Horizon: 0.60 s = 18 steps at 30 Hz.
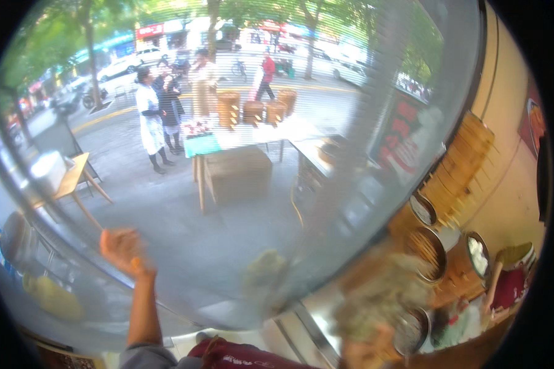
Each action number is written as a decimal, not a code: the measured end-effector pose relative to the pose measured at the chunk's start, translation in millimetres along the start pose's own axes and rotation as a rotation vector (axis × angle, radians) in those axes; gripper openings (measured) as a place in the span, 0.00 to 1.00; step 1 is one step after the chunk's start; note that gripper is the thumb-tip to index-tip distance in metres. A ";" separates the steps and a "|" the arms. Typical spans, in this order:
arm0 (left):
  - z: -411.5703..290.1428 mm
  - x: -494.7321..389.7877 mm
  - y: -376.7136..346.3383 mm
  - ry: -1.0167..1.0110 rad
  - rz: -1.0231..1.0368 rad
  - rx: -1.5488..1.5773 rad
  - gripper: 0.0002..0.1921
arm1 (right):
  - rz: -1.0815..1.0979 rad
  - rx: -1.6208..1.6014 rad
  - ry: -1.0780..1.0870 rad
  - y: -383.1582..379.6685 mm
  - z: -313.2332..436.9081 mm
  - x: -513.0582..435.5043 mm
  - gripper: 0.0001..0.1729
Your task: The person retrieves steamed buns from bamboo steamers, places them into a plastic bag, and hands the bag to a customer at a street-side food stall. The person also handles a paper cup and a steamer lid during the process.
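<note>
My right hand, at the lower right, grips a crumpled grey-green cloth, which is blurred. Close by that hand stands a round metal-rimmed container. My left hand is raised before the large glass pane; whether it touches the pane is unclear. Motion blur hides how its fingers are set, and nothing shows in it. A small orange thing sits near its wrist. In the glass, a faint greenish reflection resembles the cloth.
Along the right wall are bamboo steamers, a round container of sticks and one of white items. Beyond the glass, a table bears wooden buckets. Several people stand outside. A smaller wooden table is left.
</note>
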<state>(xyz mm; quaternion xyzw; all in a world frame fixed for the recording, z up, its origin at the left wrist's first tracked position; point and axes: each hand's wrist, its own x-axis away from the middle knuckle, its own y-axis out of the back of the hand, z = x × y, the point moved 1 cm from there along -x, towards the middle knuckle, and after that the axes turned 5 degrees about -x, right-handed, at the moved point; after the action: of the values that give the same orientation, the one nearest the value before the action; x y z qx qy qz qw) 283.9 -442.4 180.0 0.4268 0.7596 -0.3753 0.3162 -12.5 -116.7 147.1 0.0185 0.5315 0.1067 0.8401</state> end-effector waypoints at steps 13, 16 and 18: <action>132.7 -128.4 -81.5 0.234 1.554 0.817 0.29 | 1.298 -0.859 -0.070 -613.5 163.4 90.0 0.13; 196.6 -134.9 -36.7 0.132 1.530 0.284 0.24 | 0.920 -0.689 -0.064 -670.0 98.9 21.8 0.17; 247.4 -128.1 -7.8 0.465 1.409 0.037 0.25 | 0.896 -0.692 -0.301 -687.7 63.6 -7.8 0.17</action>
<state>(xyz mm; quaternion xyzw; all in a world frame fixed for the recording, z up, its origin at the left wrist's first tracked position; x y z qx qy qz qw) 372.3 -705.6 156.7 0.8868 0.3465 0.0039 0.3059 151.0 -784.7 82.3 -0.0188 0.2808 0.6152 0.7365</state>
